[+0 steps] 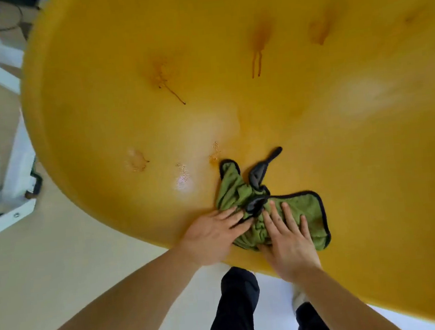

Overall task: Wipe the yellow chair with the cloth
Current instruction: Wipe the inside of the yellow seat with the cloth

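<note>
The yellow chair (228,58) fills most of the view, its glossy seat seen from above. Brown stains mark it: a drip streak (256,64), a blotch with a thin trail (167,79), another smear (319,31), and wet spots (137,160) nearer the front. A crumpled green cloth with dark edging (239,189) lies near the front edge. My left hand (212,233) rests on the cloth's left side, fingers spread. My right hand (287,240) presses flat on the right part of the cloth.
White metal frame legs (6,199) stand on the beige floor (48,258) to the left of the chair. My dark trouser legs (236,308) are below the chair's front edge.
</note>
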Available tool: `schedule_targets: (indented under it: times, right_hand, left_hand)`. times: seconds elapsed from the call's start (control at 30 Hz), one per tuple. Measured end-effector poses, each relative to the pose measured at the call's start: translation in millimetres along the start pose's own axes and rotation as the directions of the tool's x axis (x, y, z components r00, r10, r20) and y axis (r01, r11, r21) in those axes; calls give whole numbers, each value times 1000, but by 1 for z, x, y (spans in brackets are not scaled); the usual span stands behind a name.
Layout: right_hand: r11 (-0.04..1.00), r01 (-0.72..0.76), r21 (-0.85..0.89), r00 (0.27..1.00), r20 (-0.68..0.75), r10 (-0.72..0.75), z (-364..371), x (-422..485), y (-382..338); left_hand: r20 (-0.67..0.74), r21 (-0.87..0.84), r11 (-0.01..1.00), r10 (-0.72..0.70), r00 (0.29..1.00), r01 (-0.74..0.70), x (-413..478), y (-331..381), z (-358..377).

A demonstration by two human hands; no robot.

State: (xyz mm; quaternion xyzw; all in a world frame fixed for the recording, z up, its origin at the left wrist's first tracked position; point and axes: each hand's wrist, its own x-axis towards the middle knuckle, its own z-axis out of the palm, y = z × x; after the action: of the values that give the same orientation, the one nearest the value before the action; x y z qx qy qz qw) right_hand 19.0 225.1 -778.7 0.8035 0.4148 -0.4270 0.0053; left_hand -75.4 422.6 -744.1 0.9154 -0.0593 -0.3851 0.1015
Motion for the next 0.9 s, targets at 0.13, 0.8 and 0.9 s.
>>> schedule_targets:
  times: [0.13,0.8,0.9]
  right_hand:
    - [994,-78,77,961,-261,96,-74,88,8]
    - [812,-410,415,898,29,439,-45,73,-138]
    - [619,-364,696,910,126,394,-80,101,-212]
  left_hand:
    - [-177,133,946,-270,947,295,29,-68,-43]
    - [-775,-421,802,-561,291,423,-144,-117,-125]
    - [-597,-710,596,-792,130,374,-160,-157,-144]
